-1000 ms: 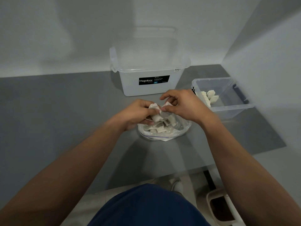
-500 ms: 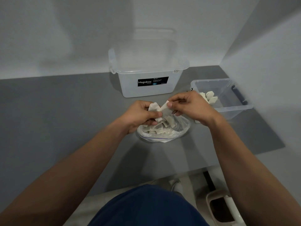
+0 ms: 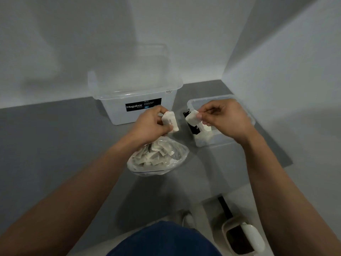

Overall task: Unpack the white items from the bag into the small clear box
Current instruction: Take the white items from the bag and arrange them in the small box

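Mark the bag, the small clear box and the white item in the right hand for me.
bag (image 3: 181, 154), head view, clear plastic on its right side.
small clear box (image 3: 217, 142), head view, its near wall.
white item (image 3: 191, 118), head view, exposed end, pinched by the right hand (image 3: 221, 119).

A large Megabox tub stands on the grey table.

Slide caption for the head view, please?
Left hand holds a white item; right hand pinches a second white item at the small clear box's edge.
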`<move>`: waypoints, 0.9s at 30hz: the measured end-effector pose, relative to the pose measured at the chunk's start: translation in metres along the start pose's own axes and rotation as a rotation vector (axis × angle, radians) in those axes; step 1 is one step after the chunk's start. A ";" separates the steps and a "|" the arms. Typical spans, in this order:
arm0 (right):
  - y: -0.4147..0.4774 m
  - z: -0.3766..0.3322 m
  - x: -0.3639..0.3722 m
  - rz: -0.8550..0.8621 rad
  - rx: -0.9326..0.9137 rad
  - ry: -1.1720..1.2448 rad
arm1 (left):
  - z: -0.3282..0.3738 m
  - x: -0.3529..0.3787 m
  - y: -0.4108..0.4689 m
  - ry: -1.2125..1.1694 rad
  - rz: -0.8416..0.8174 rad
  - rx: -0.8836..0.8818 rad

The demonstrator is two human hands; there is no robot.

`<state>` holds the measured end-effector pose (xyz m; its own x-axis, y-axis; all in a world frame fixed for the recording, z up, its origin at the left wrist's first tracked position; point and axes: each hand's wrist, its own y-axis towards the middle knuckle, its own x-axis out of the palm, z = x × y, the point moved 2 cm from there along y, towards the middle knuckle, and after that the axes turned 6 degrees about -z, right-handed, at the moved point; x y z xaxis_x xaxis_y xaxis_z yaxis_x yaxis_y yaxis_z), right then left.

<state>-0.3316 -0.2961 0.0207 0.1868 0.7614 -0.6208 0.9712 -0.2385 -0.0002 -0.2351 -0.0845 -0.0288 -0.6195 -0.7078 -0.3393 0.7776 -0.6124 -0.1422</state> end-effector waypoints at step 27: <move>0.136 0.168 -0.060 -0.499 0.092 -0.695 | 0.050 0.086 0.099 -0.267 0.059 -0.044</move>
<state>-0.2359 -0.4754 -0.0732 -0.4215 0.2555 -0.8701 0.8938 -0.0449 -0.4462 -0.2167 -0.2231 -0.0257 -0.5750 -0.8130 -0.0915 0.8133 -0.5560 -0.1714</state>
